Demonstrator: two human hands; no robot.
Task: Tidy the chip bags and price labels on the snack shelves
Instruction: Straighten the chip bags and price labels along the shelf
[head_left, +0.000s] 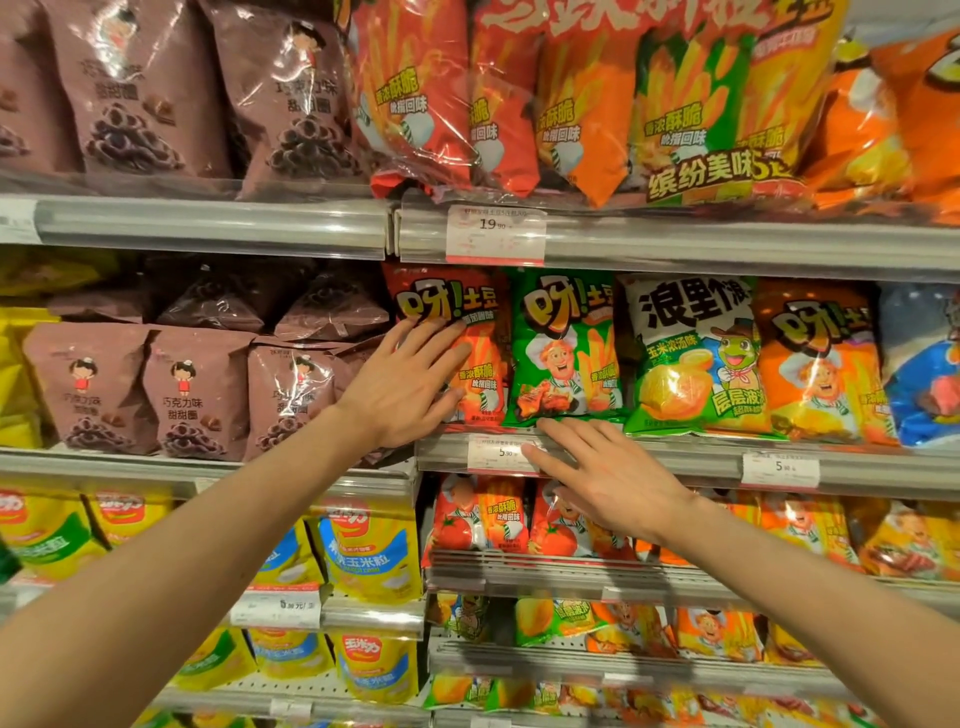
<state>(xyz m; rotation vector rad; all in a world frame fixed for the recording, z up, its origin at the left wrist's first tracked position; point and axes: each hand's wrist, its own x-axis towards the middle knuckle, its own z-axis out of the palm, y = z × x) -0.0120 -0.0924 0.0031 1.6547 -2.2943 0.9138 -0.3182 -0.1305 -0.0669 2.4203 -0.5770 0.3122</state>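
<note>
Left hand (410, 382) is pressing flat-fingered on the red chip bag (470, 358), right hand (605, 470) fingertips touching the price label (503, 453) just below it

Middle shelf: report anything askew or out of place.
One white-and-green wavy-chip bag with a frog mascot stands alone among the chef-mascot fry bags. The left hand lies flat on the red fry bag.

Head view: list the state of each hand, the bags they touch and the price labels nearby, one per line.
left hand: open, fingers flat on the red chip bag
right hand: open, fingertips on the 5.90 price label
red chip bag: upright, front-facing
green chip bag: upright, untouched
5.90 price label: seated in the shelf rail
19.90 price label: seated in the rail above
</note>
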